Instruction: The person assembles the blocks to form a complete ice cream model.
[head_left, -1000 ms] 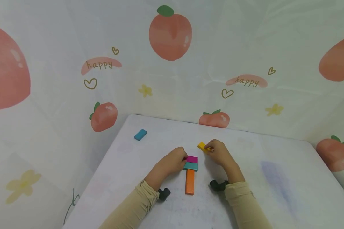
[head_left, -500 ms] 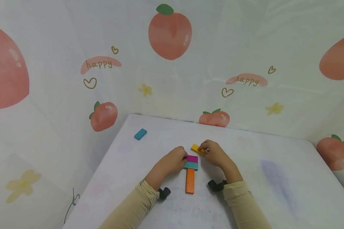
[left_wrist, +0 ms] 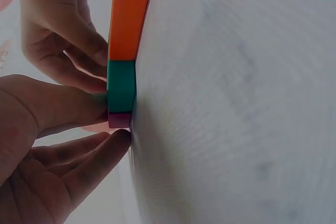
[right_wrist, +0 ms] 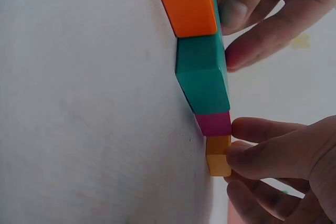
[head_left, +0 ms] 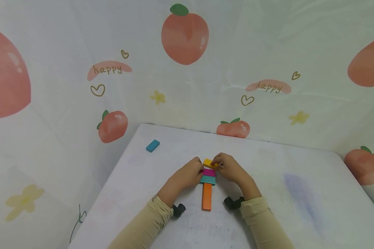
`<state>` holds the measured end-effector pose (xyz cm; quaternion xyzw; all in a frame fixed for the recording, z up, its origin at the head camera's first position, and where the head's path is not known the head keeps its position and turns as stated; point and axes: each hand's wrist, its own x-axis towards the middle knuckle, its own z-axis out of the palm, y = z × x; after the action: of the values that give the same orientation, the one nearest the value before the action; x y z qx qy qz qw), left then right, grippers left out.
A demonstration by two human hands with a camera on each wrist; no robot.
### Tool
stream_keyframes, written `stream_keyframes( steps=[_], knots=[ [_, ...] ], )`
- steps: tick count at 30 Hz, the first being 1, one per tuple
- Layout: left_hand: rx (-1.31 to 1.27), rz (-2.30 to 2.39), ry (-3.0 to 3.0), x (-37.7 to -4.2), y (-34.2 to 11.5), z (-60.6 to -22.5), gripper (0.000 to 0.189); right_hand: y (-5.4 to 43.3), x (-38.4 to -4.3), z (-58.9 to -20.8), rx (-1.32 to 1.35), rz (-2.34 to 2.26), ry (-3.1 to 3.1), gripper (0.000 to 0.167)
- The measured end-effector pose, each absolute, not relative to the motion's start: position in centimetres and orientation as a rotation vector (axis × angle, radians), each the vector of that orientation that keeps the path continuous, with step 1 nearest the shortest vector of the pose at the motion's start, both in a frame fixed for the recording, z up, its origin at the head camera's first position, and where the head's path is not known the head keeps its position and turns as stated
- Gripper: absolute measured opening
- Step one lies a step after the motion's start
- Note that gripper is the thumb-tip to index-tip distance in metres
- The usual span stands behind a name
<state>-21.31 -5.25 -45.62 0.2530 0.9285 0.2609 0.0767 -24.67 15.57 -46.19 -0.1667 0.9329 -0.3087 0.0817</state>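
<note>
A magenta block (head_left: 210, 172) and a teal block (head_left: 208, 180) lie side by side on the white table. Below them an orange block (head_left: 206, 197) points toward the person, its far end against the teal one. My left hand (head_left: 187, 174) holds the pair at their left end; in the left wrist view its thumb meets the teal block and a fingertip is just past the magenta one. Pinched in my right hand (head_left: 232, 168) is a yellow block (head_left: 207, 162), just beyond the magenta block. The right wrist view shows this yellow block (right_wrist: 218, 165) right at the magenta edge, slightly angled from above.
A blue block (head_left: 152, 146) lies alone near the far left corner of the table (head_left: 286, 173). Small black cameras (head_left: 179, 210) sit at both wrists, low over the surface. A fruit-printed backdrop (head_left: 205, 86) stands behind the table.
My right hand has slid the yellow block left and slightly nearer, from beyond the right end of the magenta block to behind it. The left hand and the other blocks stay put.
</note>
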Motion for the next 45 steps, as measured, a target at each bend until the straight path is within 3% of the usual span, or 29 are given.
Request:
stream_keyframes(
  steps=[14, 29, 40, 45],
  knots=[
    [0.808, 0.795, 2.790, -21.3, -5.2, -45.7, 0.021, 15.3, -24.3, -46.0, -0.657, -0.916, 2.781, 0.029],
    [0.811, 0.790, 2.799, -21.3, -5.1, -45.6, 0.020, 15.2, -24.3, -46.2, -0.654, -0.903, 2.774, 0.031],
    [0.792, 0.779, 2.793, -21.4, -5.0, -45.8, 0.020, 15.3, -23.7, -45.1, -0.651, -0.871, 2.745, 0.017],
    [0.791, 0.755, 2.793, -21.5, -5.0, -45.9, 0.021, 15.6, -23.4, -44.6, -0.624, -0.809, 2.703, 0.021]
  ],
)
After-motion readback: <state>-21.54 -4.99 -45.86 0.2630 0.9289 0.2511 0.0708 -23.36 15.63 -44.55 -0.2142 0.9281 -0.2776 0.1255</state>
